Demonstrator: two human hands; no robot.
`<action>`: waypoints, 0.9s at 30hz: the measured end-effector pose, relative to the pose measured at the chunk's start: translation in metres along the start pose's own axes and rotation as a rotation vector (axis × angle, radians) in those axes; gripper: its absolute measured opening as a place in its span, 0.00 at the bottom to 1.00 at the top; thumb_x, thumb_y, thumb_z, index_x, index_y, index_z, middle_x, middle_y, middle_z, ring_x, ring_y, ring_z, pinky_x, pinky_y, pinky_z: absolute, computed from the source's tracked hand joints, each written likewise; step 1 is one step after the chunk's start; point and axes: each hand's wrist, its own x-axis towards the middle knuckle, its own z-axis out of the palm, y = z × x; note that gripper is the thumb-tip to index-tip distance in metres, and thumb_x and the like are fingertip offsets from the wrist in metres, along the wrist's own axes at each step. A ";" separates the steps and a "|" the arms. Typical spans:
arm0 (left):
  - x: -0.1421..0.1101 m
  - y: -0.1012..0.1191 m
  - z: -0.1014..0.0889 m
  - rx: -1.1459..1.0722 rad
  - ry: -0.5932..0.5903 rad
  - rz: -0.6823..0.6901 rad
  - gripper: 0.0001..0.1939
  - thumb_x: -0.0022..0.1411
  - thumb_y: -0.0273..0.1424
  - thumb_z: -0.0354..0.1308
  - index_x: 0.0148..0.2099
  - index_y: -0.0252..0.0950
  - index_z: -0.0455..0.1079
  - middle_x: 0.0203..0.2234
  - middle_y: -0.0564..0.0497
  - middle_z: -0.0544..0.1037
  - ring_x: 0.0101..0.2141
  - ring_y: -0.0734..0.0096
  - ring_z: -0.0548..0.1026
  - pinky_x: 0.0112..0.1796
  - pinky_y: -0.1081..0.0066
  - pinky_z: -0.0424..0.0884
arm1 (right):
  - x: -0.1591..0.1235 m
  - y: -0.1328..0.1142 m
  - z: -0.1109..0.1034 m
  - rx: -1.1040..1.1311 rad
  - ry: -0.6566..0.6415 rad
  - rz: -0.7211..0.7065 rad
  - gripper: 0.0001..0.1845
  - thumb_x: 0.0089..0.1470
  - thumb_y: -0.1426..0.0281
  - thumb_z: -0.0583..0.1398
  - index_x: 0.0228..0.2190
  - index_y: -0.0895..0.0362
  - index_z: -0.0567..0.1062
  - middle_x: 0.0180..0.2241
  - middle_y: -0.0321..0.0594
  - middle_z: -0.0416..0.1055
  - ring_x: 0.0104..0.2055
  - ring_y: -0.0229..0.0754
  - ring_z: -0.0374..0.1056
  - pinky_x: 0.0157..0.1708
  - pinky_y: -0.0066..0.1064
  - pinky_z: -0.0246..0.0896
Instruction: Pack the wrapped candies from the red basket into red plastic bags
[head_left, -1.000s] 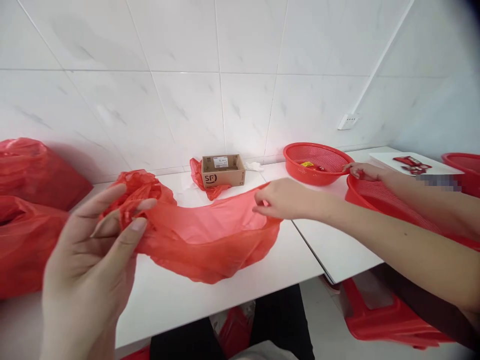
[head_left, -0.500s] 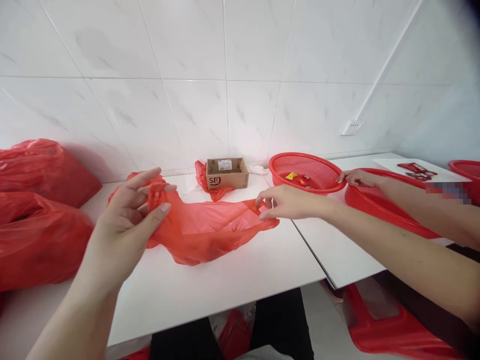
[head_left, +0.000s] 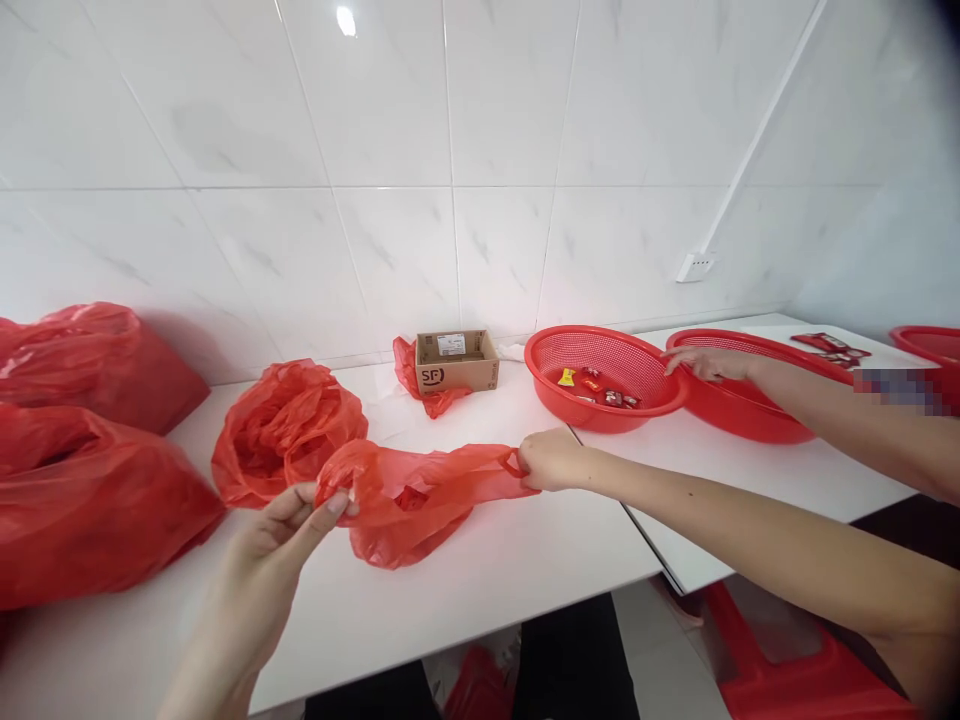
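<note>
A thin red plastic bag (head_left: 420, 530) is stretched between my two hands above the white table (head_left: 525, 570), its mouth spread sideways. My left hand (head_left: 281, 545) pinches the left end of the bag between thumb and fingers. At the bag's right end my right hand (head_left: 553, 462) is closed on the rim, its fingertips partly hidden. Just behind my left hand lies a crumpled heap of red bags (head_left: 289, 425).
Two full red bags (head_left: 97, 490) bulge at the left. By the wall stands an open cardboard box (head_left: 457, 372). A red basket (head_left: 547, 395) with small wrapped packets sits right of it. Another person's hand (head_left: 705, 362) touches a second red basket (head_left: 742, 410). A red stool (head_left: 810, 680) is below.
My left hand has come down and its spread fingers have closed in a pinch on the bag. The right hand has lowered too. The bag is narrower, and the heap behind it shows clearly.
</note>
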 end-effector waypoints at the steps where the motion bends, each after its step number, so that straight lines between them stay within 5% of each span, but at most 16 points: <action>1: -0.001 0.001 -0.003 -0.010 0.001 -0.012 0.19 0.45 0.46 0.71 0.33 0.38 0.74 0.30 0.52 0.79 0.38 0.67 0.75 0.45 0.70 0.69 | 0.002 -0.003 -0.006 -0.012 -0.046 -0.011 0.24 0.29 0.74 0.72 0.07 0.55 0.61 0.09 0.35 0.57 0.17 0.39 0.62 0.20 0.31 0.52; 5: 0.000 0.028 -0.010 -0.179 0.093 0.085 0.17 0.43 0.45 0.72 0.31 0.40 0.74 0.29 0.55 0.77 0.38 0.70 0.73 0.43 0.75 0.70 | 0.019 -0.023 -0.063 -0.004 -0.100 -0.073 0.06 0.48 0.71 0.62 0.21 0.53 0.74 0.21 0.36 0.70 0.25 0.40 0.66 0.24 0.31 0.54; 7: 0.005 0.048 -0.008 -0.248 0.106 0.218 0.12 0.50 0.40 0.69 0.31 0.40 0.73 0.33 0.54 0.77 0.40 0.68 0.73 0.43 0.73 0.71 | 0.028 -0.037 -0.097 0.069 -0.033 -0.116 0.07 0.53 0.70 0.56 0.29 0.53 0.75 0.27 0.35 0.72 0.28 0.38 0.66 0.26 0.30 0.55; 11: 0.017 0.079 0.007 -0.337 -0.041 0.397 0.04 0.61 0.34 0.60 0.37 0.41 0.74 0.46 0.52 0.75 0.47 0.64 0.72 0.43 0.70 0.73 | 0.037 -0.066 -0.143 0.246 -0.191 -0.196 0.06 0.50 0.73 0.57 0.23 0.56 0.71 0.23 0.34 0.69 0.24 0.34 0.63 0.23 0.27 0.54; 13: 0.021 0.089 0.017 -0.299 -0.142 0.395 0.08 0.62 0.35 0.60 0.44 0.46 0.73 0.47 0.52 0.75 0.46 0.63 0.73 0.40 0.68 0.74 | 0.039 -0.081 -0.155 0.341 -0.239 -0.211 0.06 0.50 0.74 0.59 0.23 0.57 0.71 0.24 0.35 0.70 0.23 0.34 0.64 0.23 0.27 0.56; 16: 0.024 0.102 0.033 -0.065 -0.422 0.231 0.25 0.60 0.38 0.61 0.59 0.57 0.62 0.38 0.52 0.77 0.36 0.64 0.75 0.33 0.67 0.74 | 0.041 -0.103 -0.160 0.451 -0.273 -0.225 0.03 0.50 0.75 0.61 0.27 0.57 0.71 0.26 0.37 0.72 0.22 0.33 0.67 0.22 0.26 0.61; 19: 0.027 0.110 0.051 0.228 -0.639 0.060 0.28 0.58 0.36 0.63 0.60 0.51 0.62 0.26 0.55 0.73 0.26 0.69 0.71 0.26 0.72 0.67 | 0.042 -0.127 -0.152 0.525 -0.417 -0.281 0.07 0.48 0.77 0.62 0.30 0.57 0.70 0.26 0.36 0.73 0.22 0.33 0.68 0.20 0.24 0.63; 22: 0.030 0.113 0.065 0.340 -0.667 0.055 0.15 0.56 0.38 0.64 0.46 0.41 0.72 0.22 0.56 0.67 0.21 0.74 0.63 0.23 0.73 0.59 | 0.043 -0.144 -0.135 0.612 -0.439 -0.392 0.08 0.48 0.75 0.62 0.32 0.56 0.69 0.30 0.37 0.74 0.25 0.35 0.70 0.18 0.23 0.62; 27: 0.035 0.109 0.072 0.185 -0.539 -0.004 0.17 0.59 0.47 0.57 0.40 0.39 0.74 0.28 0.51 0.73 0.25 0.71 0.68 0.25 0.71 0.61 | 0.049 -0.129 -0.105 0.623 -0.151 -0.477 0.11 0.52 0.71 0.60 0.39 0.54 0.70 0.40 0.37 0.72 0.33 0.35 0.70 0.26 0.24 0.65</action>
